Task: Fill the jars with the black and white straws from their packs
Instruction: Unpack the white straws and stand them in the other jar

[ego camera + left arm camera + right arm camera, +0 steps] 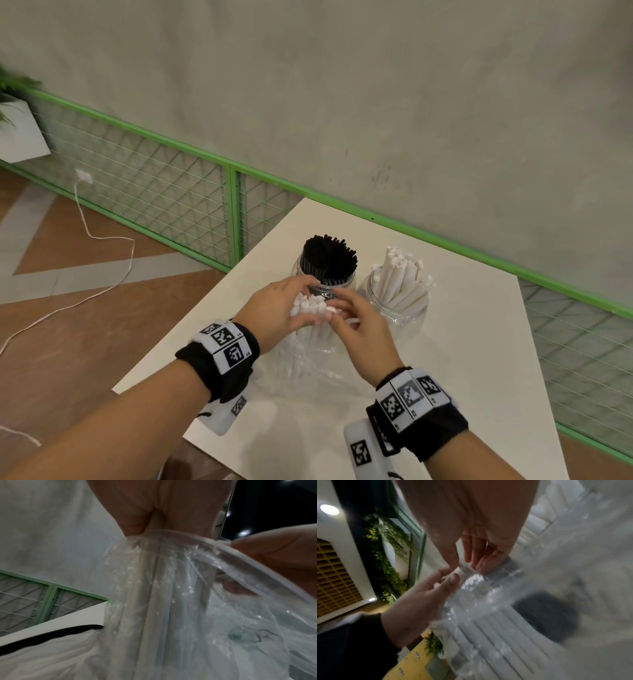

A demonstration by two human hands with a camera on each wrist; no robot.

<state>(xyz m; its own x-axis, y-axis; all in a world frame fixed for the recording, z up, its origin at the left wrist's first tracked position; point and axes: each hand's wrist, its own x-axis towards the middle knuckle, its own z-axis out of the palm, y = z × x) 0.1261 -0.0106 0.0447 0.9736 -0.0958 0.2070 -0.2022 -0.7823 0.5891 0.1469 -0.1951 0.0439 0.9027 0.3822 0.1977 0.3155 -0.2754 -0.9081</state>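
A clear plastic pack of white straws [308,353] stands upright on the white table [472,359], just in front of the two jars. My left hand [284,311] grips the pack near its top, where the straw tips [310,303] stick out. My right hand [352,322] pinches the pack's open plastic edge [223,543] beside those tips. Behind the hands, the left jar [327,291] is packed with black straws [329,260]. The right jar [397,308] holds a leaning bunch of white straws [404,277]. In the right wrist view, both sets of fingertips meet at the pack's mouth [462,572].
The table's left edge [205,329] and near corner drop to a wooden floor with a white cable [102,291]. A green mesh fence [233,216] runs along the grey wall behind. A white planter [20,137] hangs at far left.
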